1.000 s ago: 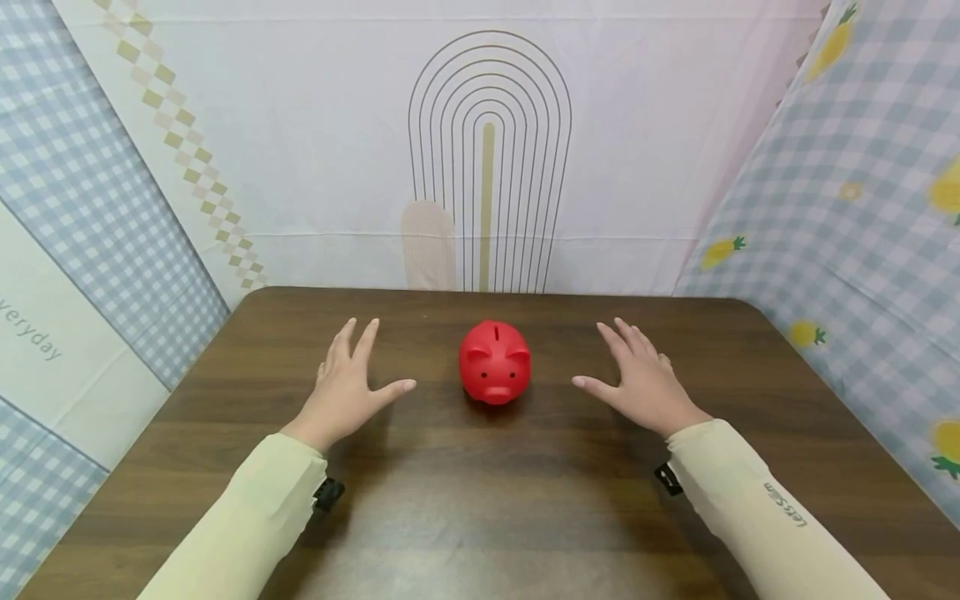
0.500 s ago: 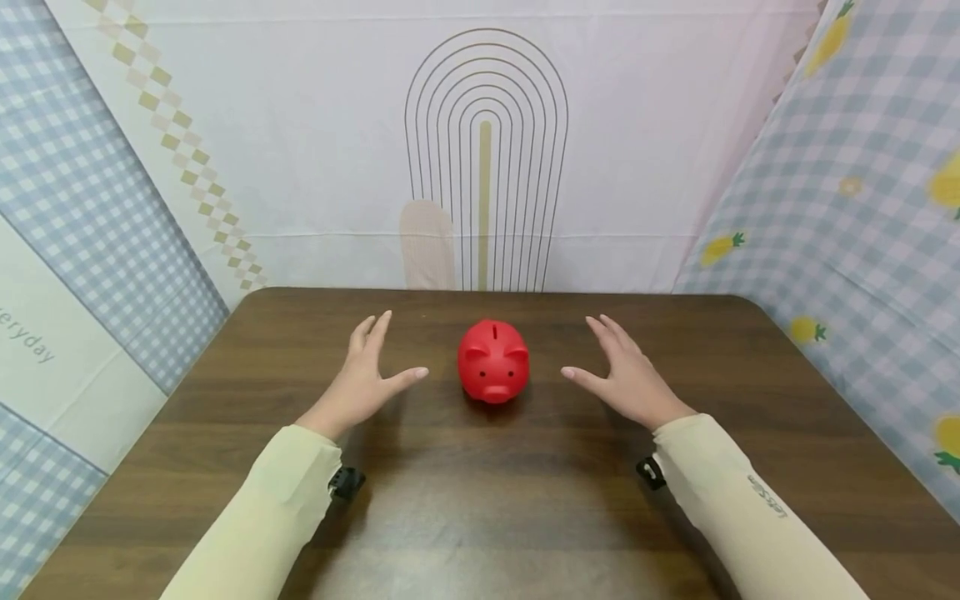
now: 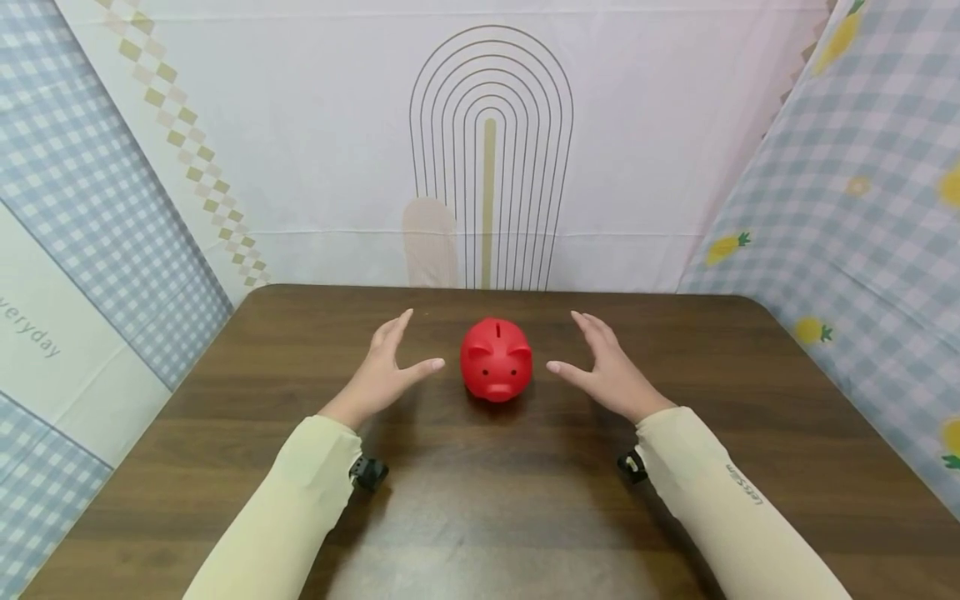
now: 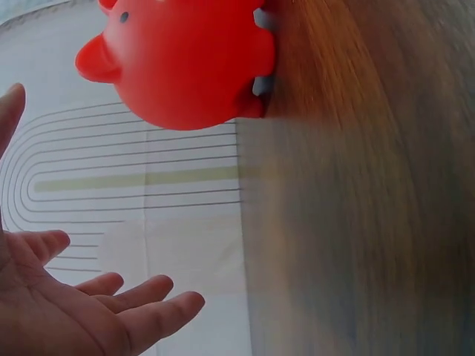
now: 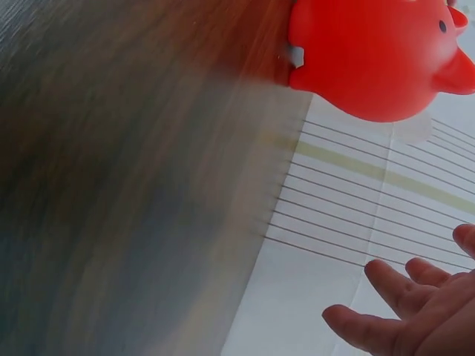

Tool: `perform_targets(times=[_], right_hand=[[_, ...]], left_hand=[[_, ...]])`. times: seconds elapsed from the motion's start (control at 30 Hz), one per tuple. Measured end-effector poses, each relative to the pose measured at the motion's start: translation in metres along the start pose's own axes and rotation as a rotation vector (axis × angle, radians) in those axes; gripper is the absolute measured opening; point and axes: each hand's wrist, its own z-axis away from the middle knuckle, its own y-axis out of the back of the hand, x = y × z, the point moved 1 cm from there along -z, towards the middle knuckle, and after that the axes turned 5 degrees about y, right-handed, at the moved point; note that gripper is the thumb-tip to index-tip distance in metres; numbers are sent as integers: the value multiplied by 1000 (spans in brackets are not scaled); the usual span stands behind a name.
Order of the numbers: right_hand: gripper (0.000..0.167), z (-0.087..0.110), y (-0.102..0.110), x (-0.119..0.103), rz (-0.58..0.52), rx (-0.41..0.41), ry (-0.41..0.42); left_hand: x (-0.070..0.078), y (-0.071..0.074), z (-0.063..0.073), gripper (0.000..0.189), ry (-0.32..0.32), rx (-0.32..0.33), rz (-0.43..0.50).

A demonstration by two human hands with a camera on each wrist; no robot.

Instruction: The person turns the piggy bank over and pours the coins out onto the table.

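Note:
A red piggy bank (image 3: 497, 360) stands upright on the dark wooden table, its snout towards me and its coin slot on top. To its left is my left hand (image 3: 382, 371), fingers extended and thumb pointing at the pig, with a gap between them. My right hand (image 3: 611, 371) mirrors it on the other side, also apart from the pig. Both hands hold nothing. The left wrist view shows the piggy bank (image 4: 189, 63) beyond the spread fingers of the left hand (image 4: 82, 311). In the right wrist view, the piggy bank (image 5: 371, 55) appears above the right hand (image 5: 423, 308).
The brown wooden table (image 3: 480, 500) has rounded far corners. Behind it hangs a white cloth (image 3: 315, 125) with arch lines. Checked cloths hang at the left (image 3: 90, 150) and right (image 3: 862, 217). A black strap device (image 3: 369, 472) sits at the left wrist, another (image 3: 632, 467) at the right.
Both hands have moved inwards from either side, narrowing their gaps to the piggy bank. The piggy bank has stayed in place.

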Motion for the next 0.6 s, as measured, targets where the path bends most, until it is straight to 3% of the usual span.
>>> perform_targets(times=[0.17,0.3,0.6], right_hand=[[92,-5,-5,-3,-63,5,12],[90,-8,-9,-5,-96,4,9],[90,-13,-14,-10,-129,-8,-25]], left_hand=[[5,-3,-4,94,20,9,35],[10,-8,-7,92,-1,10,52],[18,-25,-14,91,8,-57,82]])
